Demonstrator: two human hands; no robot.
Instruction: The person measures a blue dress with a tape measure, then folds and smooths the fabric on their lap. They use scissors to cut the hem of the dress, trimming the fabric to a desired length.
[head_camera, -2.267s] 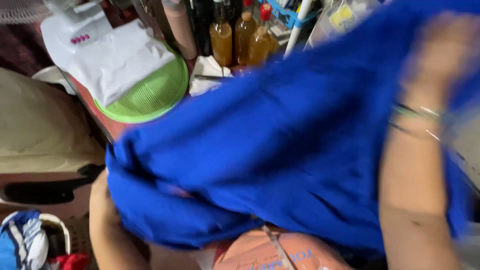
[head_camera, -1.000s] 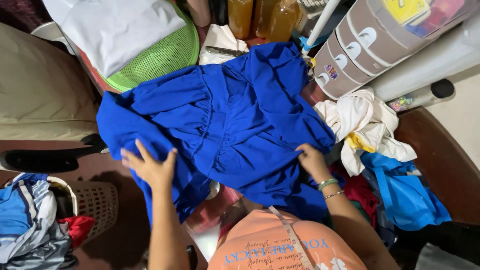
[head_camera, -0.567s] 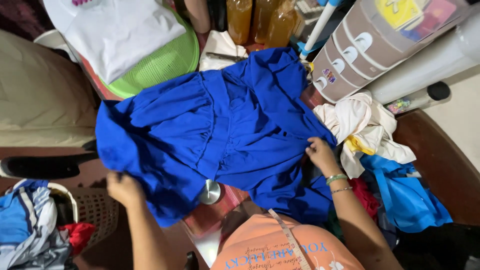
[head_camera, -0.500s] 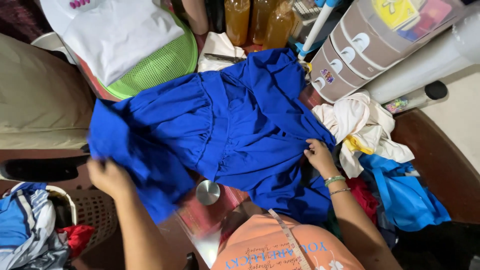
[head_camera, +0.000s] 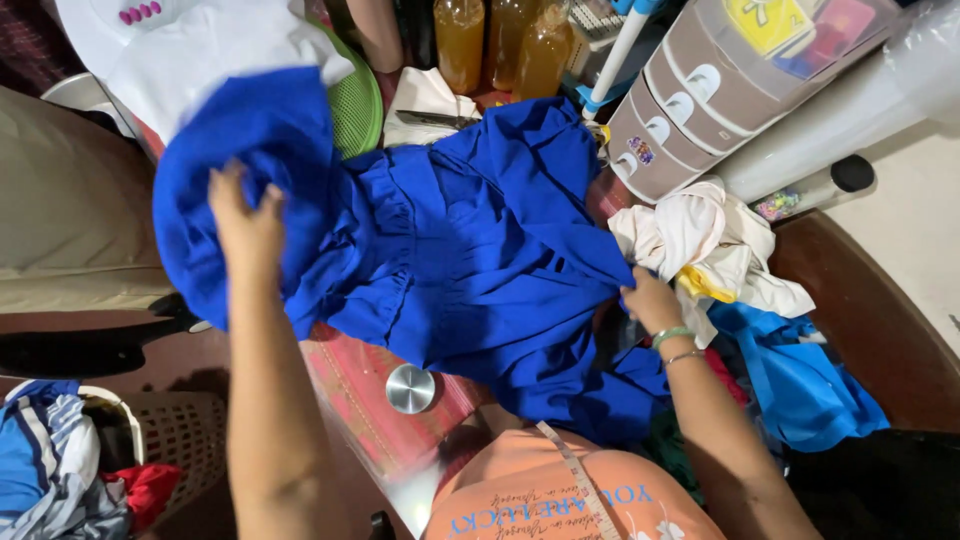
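Note:
A bright blue garment (head_camera: 470, 240) lies spread over a red patterned surface (head_camera: 365, 385) in front of me. My left hand (head_camera: 245, 225) grips its left part and has lifted it up and over toward the middle, so the cloth bunches around my fingers. My right hand (head_camera: 648, 298) pinches the garment's right edge and holds it down near a heap of white and yellow cloth (head_camera: 705, 245). A small round metal lid (head_camera: 410, 388) rests on the red surface below the garment.
A white cloth (head_camera: 215, 45) and a green mesh cover (head_camera: 358, 100) lie at the back left. Amber bottles (head_camera: 505, 40) and a brown tub (head_camera: 725, 85) stand behind. More blue cloth (head_camera: 800, 380) is piled right; a laundry basket (head_camera: 150, 440) stands lower left.
My left hand has taken the garment's lower left edge and swung it up and over toward the back. My right hand has stayed on the right edge.

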